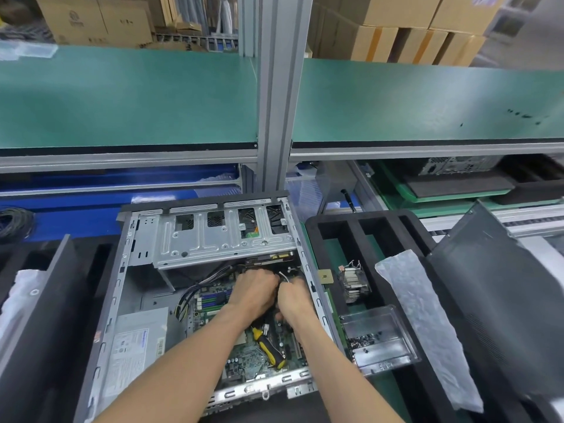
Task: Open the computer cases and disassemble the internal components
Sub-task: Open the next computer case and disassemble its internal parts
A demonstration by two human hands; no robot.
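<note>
An open grey computer case lies flat in front of me, with its metal drive cage at the far end. Inside are the green motherboard and the power supply at the lower left. My left hand and my right hand meet deep in the case just below the cage, fingers curled around black and white cables there. What exactly each hand grips is hidden by the fingers. A yellow-and-black screwdriver lies on the motherboard between my forearms.
A black foam tray at the right holds a removed heatsink, a clear plastic box of screws and a bubble-wrap bag. A dark case panel leans at the far right. A green shelf and an aluminium post rise ahead.
</note>
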